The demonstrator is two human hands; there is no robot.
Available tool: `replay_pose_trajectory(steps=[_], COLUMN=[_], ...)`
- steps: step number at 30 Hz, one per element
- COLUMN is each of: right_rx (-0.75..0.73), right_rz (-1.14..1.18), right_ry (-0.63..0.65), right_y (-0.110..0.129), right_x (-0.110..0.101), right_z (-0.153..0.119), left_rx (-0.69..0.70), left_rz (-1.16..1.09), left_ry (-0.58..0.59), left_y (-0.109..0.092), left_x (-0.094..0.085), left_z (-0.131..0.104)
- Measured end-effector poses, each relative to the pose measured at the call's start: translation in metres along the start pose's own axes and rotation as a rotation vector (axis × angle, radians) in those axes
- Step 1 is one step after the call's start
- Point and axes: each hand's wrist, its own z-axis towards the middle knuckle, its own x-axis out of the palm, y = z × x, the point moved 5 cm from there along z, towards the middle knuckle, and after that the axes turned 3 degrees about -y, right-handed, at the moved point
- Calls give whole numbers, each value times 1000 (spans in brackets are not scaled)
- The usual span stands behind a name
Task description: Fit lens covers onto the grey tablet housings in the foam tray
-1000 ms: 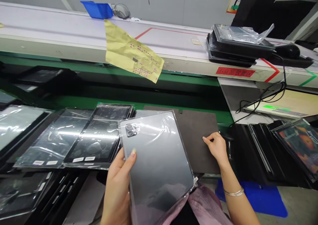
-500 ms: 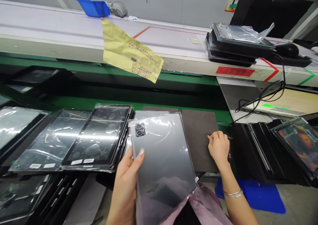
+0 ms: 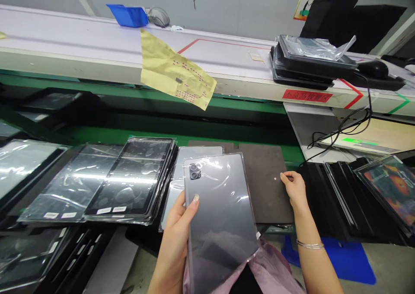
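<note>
My left hand [image 3: 179, 218] is closed around the left edge of a grey tablet [image 3: 220, 216], its thumb on the back. The tablet wears a clear plastic film and shows its back, with a dual camera at the upper left corner. A second, lighter grey tablet [image 3: 175, 190] lies partly hidden behind it. My right hand [image 3: 295, 190] is over the right edge of a dark flat board [image 3: 267, 190], thumb and forefinger pinched together. Whether anything is between those fingertips I cannot make out. A tiny white speck [image 3: 275, 178] shows against the board, just left of the fingertips.
Film-wrapped tablets [image 3: 132, 177] lie stacked on the left. Dark slabs [image 3: 337, 194] and a tablet with a lit, colourful picture [image 3: 395, 181] stand at right. Above runs a white shelf [image 3: 81, 47] with a hanging yellow sheet [image 3: 178, 73], a black stack [image 3: 308, 62] and cables [image 3: 352, 123].
My right hand has drawn back slightly to the right, and the white speck now shows where its fingertips were. The held tablet sits a little further right in view, still in my left hand.
</note>
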Motion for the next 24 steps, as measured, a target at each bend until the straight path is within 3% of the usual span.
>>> replay_pose_trajectory(steps=[3, 4, 7, 9, 11, 12, 14, 15, 16, 17, 21, 24], right_rx=[19, 29, 130, 215, 321, 378, 473, 511, 547, 583, 693, 697], right_rz=[88, 187, 602, 750, 795, 795, 777, 765, 752, 743, 720, 720], right_ry=[-23, 63, 619, 760, 725, 702, 661, 638, 608, 577, 526, 560], right_y=[26, 39, 83, 102, 106, 103, 93, 87, 81, 74, 54, 49], right_x=[-14, -15, -2, 0, -1, -1, -1, -2, -3, -4, -5, -3], right_z=[-13, -20, -57, -77, -85, -86, -84, -81, -77, -74, -68, -69], left_rx=[-23, -29, -57, -27, 159, 314, 617, 687, 671, 600, 379, 325], left_rz=[-17, -25, -23, 60, 299, 481, 903, 1101, 1273, 1409, 1621, 1646], left_ry=[54, 78, 174, 262, 279, 208, -97, -274, -390, -397, -119, -141], left_y=[4, 6, 15, 17, 9, 0, -21, -30, -34, -34, -21, -23], left_x=[3, 6, 20, 28, 25, 16, -12, -28, -44, -57, -80, -82], left_z=[3, 4, 9, 15, 26, 33, 45, 51, 57, 65, 84, 85])
